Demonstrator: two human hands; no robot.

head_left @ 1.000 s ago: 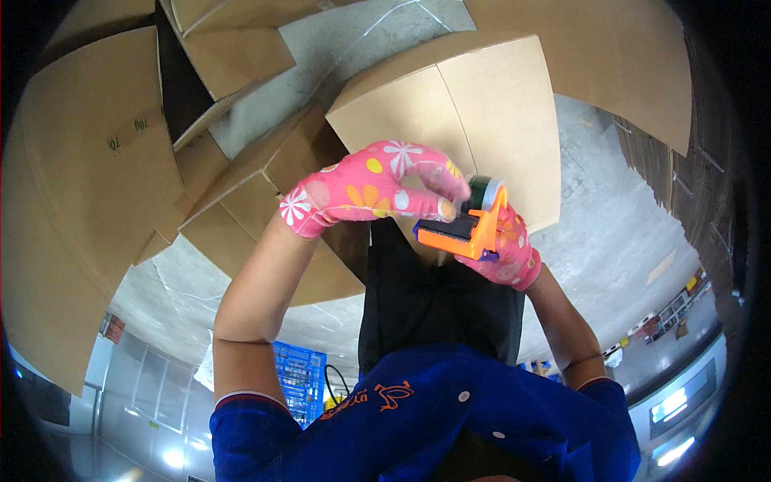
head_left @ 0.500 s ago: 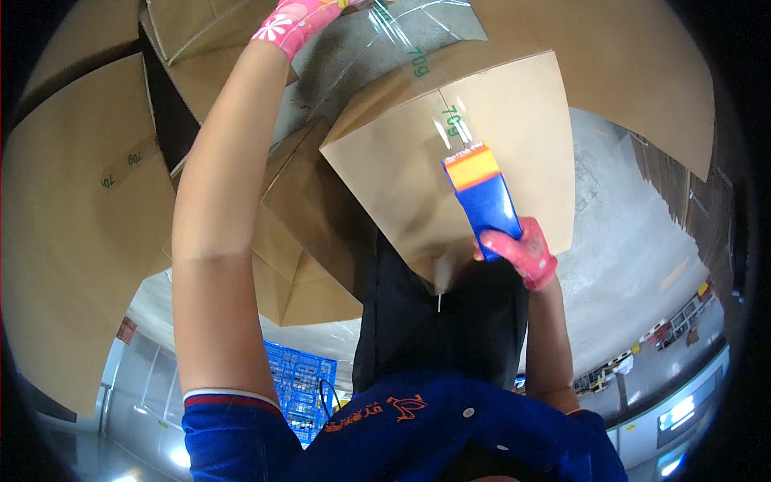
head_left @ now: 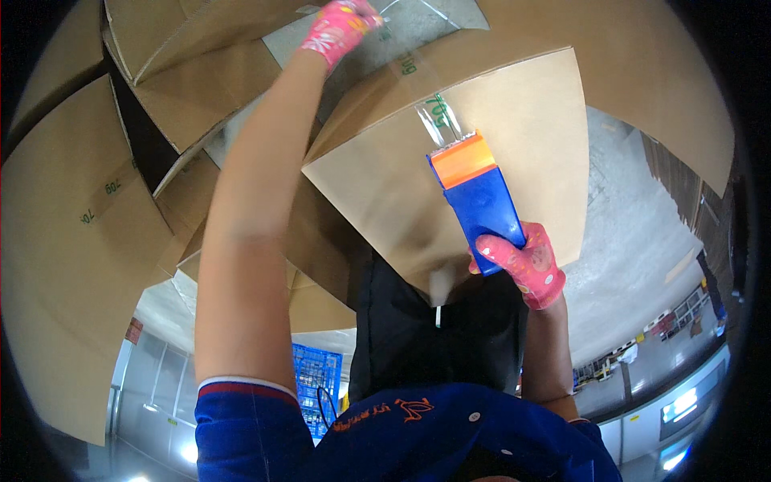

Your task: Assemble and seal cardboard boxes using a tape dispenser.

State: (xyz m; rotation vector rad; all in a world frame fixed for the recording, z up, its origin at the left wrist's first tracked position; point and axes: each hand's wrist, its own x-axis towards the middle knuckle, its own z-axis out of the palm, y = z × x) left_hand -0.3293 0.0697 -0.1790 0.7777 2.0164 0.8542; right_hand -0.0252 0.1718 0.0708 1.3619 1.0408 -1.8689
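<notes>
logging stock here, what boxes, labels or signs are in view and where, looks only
Cardboard box: centre, under the tape dispenser; plain brown, clear tape strip, small green print.
Flattened cartons: left side; brown, small green print.
Blue crate: lower centre-left, behind the arm; lattice sided.
Red sign: lower left; small, square.

The tape dispenser (head_left: 477, 197) has a blue body and an orange front edge. Its orange end presses flat against the top of the brown cardboard box (head_left: 514, 120), and its blue handle slants down toward the box's near edge. A strip of clear tape (head_left: 438, 116) runs from the orange edge up across the box's top, over green printed marks. The box is closed, its plain flat top tilted toward the camera.
</notes>
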